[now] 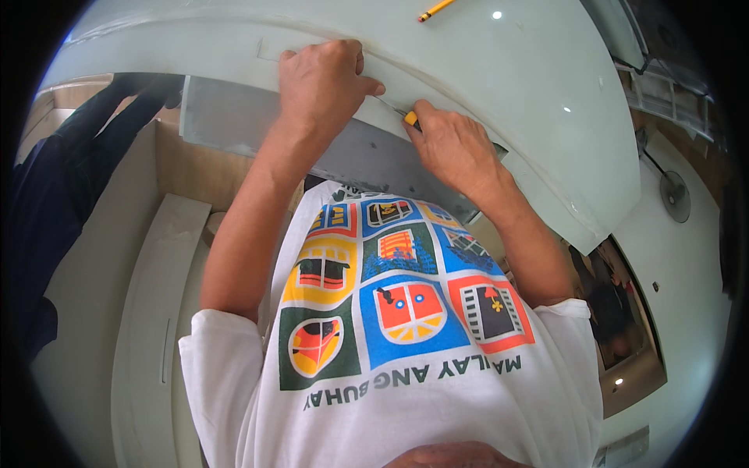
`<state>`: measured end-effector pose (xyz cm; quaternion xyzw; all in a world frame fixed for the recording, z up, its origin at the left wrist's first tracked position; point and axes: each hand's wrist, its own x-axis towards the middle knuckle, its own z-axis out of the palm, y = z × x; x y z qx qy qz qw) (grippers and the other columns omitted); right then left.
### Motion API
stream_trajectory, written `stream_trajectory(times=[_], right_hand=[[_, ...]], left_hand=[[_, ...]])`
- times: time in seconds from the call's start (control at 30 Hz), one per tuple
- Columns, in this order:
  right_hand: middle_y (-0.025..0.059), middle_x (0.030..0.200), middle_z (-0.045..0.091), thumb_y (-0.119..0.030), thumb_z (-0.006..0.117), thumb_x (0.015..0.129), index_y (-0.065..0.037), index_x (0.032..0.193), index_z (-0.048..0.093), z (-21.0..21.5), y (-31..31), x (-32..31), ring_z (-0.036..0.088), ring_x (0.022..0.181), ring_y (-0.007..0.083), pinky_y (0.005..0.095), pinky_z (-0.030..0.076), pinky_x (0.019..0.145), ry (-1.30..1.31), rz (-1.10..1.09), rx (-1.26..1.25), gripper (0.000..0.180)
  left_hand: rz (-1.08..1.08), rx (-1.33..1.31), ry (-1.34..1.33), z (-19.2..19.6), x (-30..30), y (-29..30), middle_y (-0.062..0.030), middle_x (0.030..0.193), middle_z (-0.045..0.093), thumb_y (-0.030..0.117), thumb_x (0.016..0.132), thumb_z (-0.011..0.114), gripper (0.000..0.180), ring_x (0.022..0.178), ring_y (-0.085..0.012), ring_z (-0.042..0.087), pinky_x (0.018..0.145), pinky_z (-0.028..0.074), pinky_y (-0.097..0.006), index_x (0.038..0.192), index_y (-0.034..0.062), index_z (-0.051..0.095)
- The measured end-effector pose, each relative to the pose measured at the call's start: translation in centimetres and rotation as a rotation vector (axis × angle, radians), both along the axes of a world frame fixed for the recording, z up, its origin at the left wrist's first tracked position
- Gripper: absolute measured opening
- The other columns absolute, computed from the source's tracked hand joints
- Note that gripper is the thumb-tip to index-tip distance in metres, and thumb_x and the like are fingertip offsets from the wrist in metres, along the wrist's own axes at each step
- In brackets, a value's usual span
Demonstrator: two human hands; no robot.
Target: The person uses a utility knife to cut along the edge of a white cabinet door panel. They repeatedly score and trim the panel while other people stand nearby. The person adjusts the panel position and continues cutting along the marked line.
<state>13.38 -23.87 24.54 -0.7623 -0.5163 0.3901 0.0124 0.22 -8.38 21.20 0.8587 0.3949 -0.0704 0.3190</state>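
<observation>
- L hand (320, 82): palm-down, fingers curled over the edge of the pale panel (499, 93), pressing it flat; nothing gripped.
- R hand (452, 148): closed round a yellow-handled cutter (409, 118); blade tip lies on the panel edge, just beside L hand.
- Panel: large, curved, spans upper view, above the person's chest.
- Grey strip (257, 117): runs under the panel edge, below both hands.
- Pencil (435, 9): yellow, on panel top, well apart from hands.

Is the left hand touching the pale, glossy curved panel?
Touching. The head view shows the left hand pressed flat on the pale curved panel, fingers curled over its edge.
</observation>
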Motion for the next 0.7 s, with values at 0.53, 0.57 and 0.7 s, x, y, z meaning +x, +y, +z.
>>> stream_trajectory(times=[0.53,0.57,0.7], right_hand=[[0.0248,0.081,0.072,-0.020,0.063,0.099,0.002,0.096,0.064,0.3,1.6,-0.7,0.072,0.082,0.0436,0.0516,0.057,0.075,-0.019,0.027,-0.103,0.023],[0.0247,0.082,0.072,-0.020,0.062,0.099,0.003,0.097,0.065,0.1,1.9,-0.9,0.072,0.082,0.0434,0.0515,0.057,0.075,-0.026,0.034,-0.109,0.023],[0.0220,0.081,0.073,-0.012,0.060,0.094,0.002,0.094,0.067,-0.1,1.8,-1.3,0.074,0.079,0.0389,0.0481,0.059,0.072,-0.107,0.096,-0.062,0.016]], left_hand=[[0.027,0.015,-0.022,-0.7,-0.4,0.0,-0.0066,0.065,0.068,0.033,0.065,0.092,0.039,0.068,-0.0262,0.067,0.076,0.049,-0.040,0.083,0.0062,0.070],[0.025,0.021,-0.035,-0.8,-0.4,0.1,-0.0065,0.065,0.068,0.033,0.065,0.092,0.039,0.068,-0.0263,0.067,0.075,0.048,-0.040,0.082,0.0062,0.070],[0.034,0.000,-0.052,-0.8,-0.4,0.2,-0.0074,0.067,0.068,0.033,0.065,0.093,0.039,0.067,-0.0277,0.066,0.075,0.047,-0.041,0.083,0.0063,0.069]])
